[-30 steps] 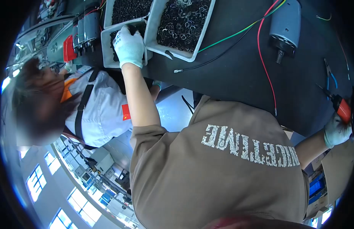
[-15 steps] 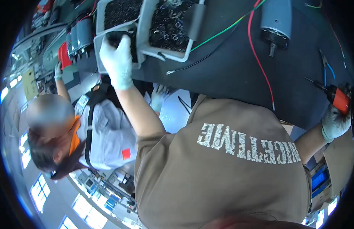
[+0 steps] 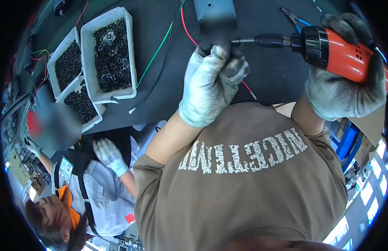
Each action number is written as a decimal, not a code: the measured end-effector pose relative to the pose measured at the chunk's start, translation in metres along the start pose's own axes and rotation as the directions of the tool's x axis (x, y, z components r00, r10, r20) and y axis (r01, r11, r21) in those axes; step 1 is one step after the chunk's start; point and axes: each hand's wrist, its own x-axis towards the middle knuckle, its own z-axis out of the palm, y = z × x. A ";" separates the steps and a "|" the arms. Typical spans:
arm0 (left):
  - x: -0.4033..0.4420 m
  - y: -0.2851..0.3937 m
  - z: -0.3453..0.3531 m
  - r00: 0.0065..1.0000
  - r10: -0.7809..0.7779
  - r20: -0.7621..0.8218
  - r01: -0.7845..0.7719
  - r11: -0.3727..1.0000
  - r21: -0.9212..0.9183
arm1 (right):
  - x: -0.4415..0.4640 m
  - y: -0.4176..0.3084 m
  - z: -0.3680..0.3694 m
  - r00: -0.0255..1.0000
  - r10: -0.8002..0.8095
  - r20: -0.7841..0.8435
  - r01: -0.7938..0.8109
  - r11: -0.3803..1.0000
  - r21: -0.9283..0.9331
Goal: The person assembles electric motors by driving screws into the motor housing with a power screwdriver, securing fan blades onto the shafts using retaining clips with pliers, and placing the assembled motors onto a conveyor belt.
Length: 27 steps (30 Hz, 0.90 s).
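A grey cylindrical motor (image 3: pixel 215 9) lies at the top middle, its dark lower end blurred. My left hand (image 3: pixel 210 83), in a whitish glove, is closed at that end, its fingers curled where the shaft sits. Whether a small part is also pinched there is hidden. Wrapped in my right hand (image 3: pixel 342 90), gloved too, is an orange and black electric screwdriver (image 3: pixel 344 54). Its bit points left, and the tip reaches the motor's dark end, just beside my left fingertips.
Left of the motor stand white bins (image 3: pixel 131 62) of small black rings and parts. Green and black wires (image 3: pixel 160 54) and a red wire (image 3: pixel 189 31) run over the dark table (image 3: pixel 160 104). Blue-handled pliers (image 3: pixel 296 19) lie behind the screwdriver. A co-worker (image 3: pixel 97 184) is at lower left.
My left hand has left the small parts bin and come right to the motor's end. My right hand has raised the screwdriver and brought it left to the motor. The view has shifted.
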 end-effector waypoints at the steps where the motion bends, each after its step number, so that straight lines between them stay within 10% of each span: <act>1: -0.001 -0.002 0.004 1.000 -0.007 -0.021 0.007 1.000 0.009 | -0.003 0.001 0.004 0.999 0.019 -0.048 -0.018 1.000 0.024; 12: -0.011 -0.016 0.025 0.925 0.043 -0.377 0.113 0.916 0.384 | -0.028 0.004 -0.002 0.974 -0.028 -0.224 0.004 0.994 -0.108; 20: -0.020 -0.026 -0.014 0.904 -0.356 -0.238 0.394 0.910 0.133 | -0.045 0.014 -0.011 0.973 -0.019 -0.230 -0.033 0.975 -0.219; 21: -0.014 -0.032 0.000 0.803 -0.287 -0.523 0.356 0.934 0.033 | -0.039 0.009 -0.021 0.990 0.035 -0.135 -0.044 0.997 -0.069; 27: 0.002 -0.036 -0.036 0.972 -0.185 -0.145 0.207 0.966 0.155 | -0.027 0.047 0.003 0.979 -0.163 0.123 0.203 0.846 -0.493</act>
